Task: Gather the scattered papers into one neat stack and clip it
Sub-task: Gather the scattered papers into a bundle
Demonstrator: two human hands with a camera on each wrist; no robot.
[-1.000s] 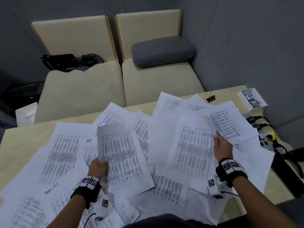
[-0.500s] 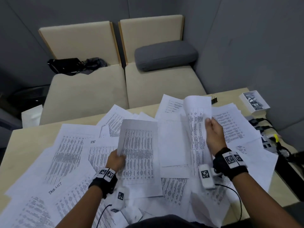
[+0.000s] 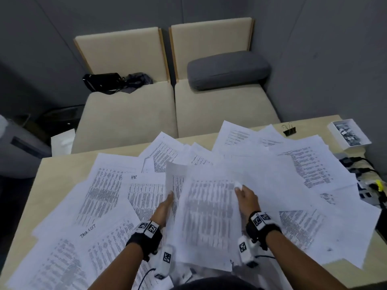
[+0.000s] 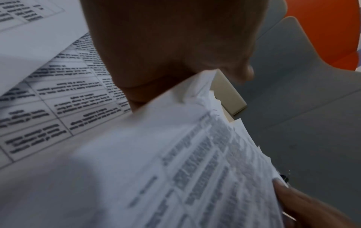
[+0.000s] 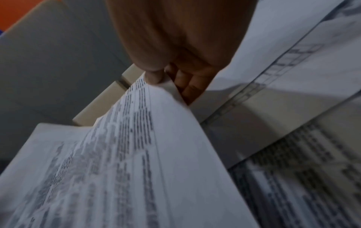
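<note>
Many white printed papers point(image 3: 310, 170) lie scattered over the pale wooden table point(image 3: 60, 176). My left hand point(image 3: 168, 199) grips the left edge of a printed sheet point(image 3: 177, 181) held up near the table's middle; the left wrist view shows its thumb point(image 4: 242, 74) over that paper's edge point(image 4: 175, 154). My right hand point(image 3: 238, 189) pinches a second printed sheet point(image 3: 209, 218) by its right edge, overlapping the first. The right wrist view shows thumb point(image 5: 154, 75) and fingers point(image 5: 187, 88) pinching the sheet point(image 5: 136, 154). A black binder clip point(image 3: 290, 129) stands at the far right of the table.
A small white box of clips point(image 3: 348, 136) sits at the table's far right corner. Black cables and devices point(image 3: 368, 185) lie along the right edge. Beyond the table stands a beige sofa point(image 3: 129, 114) with a grey cushion point(image 3: 228, 70) and a black bag point(image 3: 104, 82).
My right hand has carried its sheet leftward and down onto the sheet in my left hand. My left hand has shifted right, toward the middle.
</note>
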